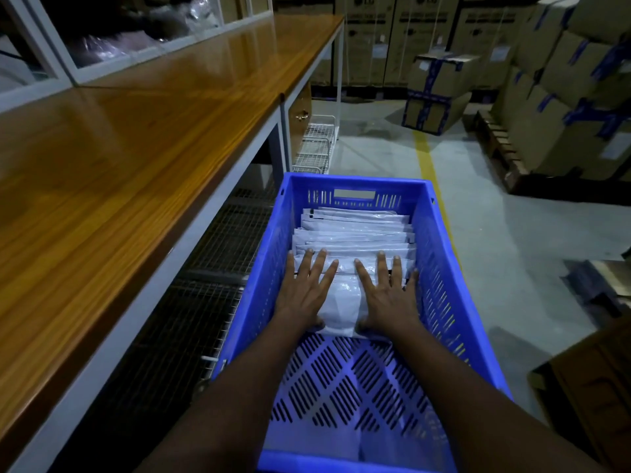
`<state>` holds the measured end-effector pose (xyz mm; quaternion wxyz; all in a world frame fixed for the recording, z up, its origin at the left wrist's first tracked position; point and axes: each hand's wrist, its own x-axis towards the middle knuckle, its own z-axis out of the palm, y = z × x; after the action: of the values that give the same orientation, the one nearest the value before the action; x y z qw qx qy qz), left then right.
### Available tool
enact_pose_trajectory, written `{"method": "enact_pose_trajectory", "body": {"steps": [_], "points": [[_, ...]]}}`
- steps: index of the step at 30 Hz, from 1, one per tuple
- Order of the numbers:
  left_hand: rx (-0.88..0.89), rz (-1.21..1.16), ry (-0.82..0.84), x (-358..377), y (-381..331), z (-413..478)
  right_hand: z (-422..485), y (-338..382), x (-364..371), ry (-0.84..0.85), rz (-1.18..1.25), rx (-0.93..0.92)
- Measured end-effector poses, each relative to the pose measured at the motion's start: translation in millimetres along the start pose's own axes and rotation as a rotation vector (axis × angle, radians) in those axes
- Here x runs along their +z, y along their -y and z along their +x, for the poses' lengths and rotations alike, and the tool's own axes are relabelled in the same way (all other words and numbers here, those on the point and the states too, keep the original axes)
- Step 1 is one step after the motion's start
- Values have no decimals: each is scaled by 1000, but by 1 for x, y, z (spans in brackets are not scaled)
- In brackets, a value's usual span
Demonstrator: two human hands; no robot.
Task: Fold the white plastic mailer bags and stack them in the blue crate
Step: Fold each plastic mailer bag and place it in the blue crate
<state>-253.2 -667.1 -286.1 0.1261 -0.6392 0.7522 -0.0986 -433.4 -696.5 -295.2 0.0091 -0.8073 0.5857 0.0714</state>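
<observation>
A blue plastic crate stands on the floor in front of me. Its far half holds a row of folded white mailer bags leaning one against another. The nearest folded bag lies under both my hands. My left hand presses flat on its left side with fingers spread and straight. On its right side my right hand presses the same way, thumb at the bag's near edge. The crate's perforated bottom shows bare in the near half.
A long wooden-topped bench with a grey metal frame runs along the left, wire racks beneath it. Stacked cardboard boxes on a pallet stand at the right. A yellow floor line runs beyond the crate.
</observation>
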Motion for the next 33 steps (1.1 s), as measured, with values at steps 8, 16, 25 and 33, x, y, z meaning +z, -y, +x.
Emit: {"method": "enact_pose_trajectory", "body": {"steps": [8, 16, 25, 33], "points": [[-41, -6, 16, 1, 5, 21, 18, -4, -4, 16, 45, 36], [-24, 4, 61, -4, 6, 14, 17, -6, -8, 82, 11, 18], [-113, 5, -109, -81, 33, -37, -6, 15, -78, -82, 100, -27], [-317, -64, -411, -180, 106, -167, -73, 96, -205, -540, 279, -246]]}}
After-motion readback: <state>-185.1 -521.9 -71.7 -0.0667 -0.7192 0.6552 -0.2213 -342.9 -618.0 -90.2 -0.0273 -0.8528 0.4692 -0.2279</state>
